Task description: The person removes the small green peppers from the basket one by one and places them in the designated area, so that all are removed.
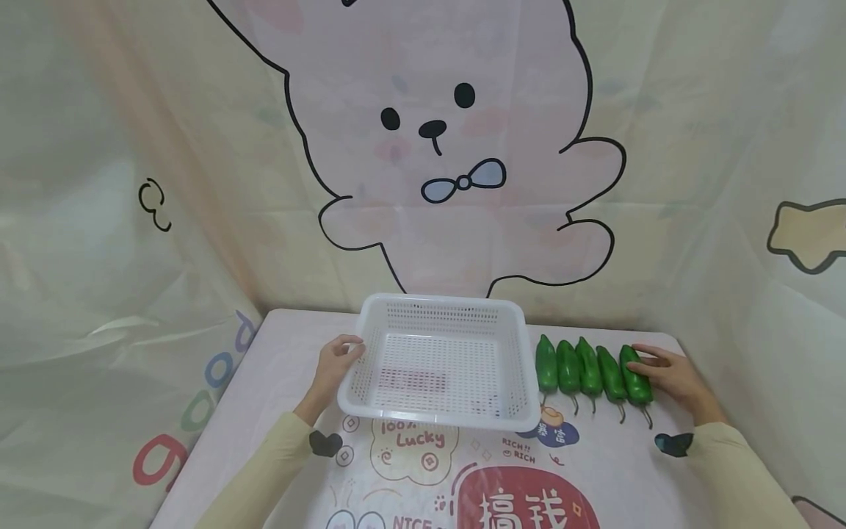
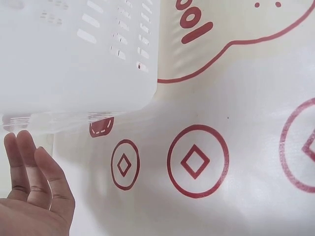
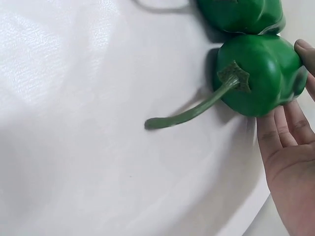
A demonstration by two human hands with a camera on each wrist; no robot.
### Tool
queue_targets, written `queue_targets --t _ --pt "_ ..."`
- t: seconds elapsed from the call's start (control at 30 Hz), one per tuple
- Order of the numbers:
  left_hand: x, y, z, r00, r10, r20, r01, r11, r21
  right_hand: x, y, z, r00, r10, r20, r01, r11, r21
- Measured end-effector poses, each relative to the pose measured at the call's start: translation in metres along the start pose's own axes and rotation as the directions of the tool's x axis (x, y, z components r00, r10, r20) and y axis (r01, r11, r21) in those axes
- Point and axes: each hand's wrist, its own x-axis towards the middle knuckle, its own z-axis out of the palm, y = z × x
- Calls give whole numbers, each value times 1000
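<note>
A white plastic basket (image 1: 439, 426) with slotted walls sits on the table. At its left side my left hand (image 1: 335, 365) touches the rim with its fingertips. In the left wrist view the fingers (image 2: 30, 150) of that hand are extended, slightly bent, against the basket's edge (image 2: 74, 105); the thumb is hidden. To the right of the basket lie several green peppers (image 1: 590, 367) in a row, stems toward me. My right hand (image 1: 677, 376) holds the rightmost green pepper (image 1: 636, 378), its thumb (image 3: 305, 51) and fingers on different sides of it. The neighbouring pepper (image 3: 241, 14) touches it.
A printed white cloth (image 1: 410, 459) covers the table. Behind it hangs a curtain (image 1: 436, 242) with a cartoon animal, and more curtain (image 1: 132, 294) hangs on the left. The table's right edge is close to my right hand.
</note>
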Motion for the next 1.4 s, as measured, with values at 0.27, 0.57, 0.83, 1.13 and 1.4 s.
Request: queue_targets --t 0.27,0.57,0.83,1.13,1.4 --pt "-1 0 -1 1000 3 9 -3 1000 -8 2 -1 1 1000 -8 -10 7 998 -58" --pt "0 -1 1 1000 -2 -3 2 1000 0 1 -6 5 999 12 -35 -16 995 -99" --pt "1 -2 1 1000 0 -3 0 1000 1 0 -6 6 999 28 -30 -31 993 -114" --pt "0 -2 1 1000 9 0 -9 1000 -9 -1 -2 6 999 49 -17 -50 992 -120" --pt "-1 0 2 1000 0 -6 0 1000 -11 -7 -7 4 1000 10 -1 -10 991 -135"
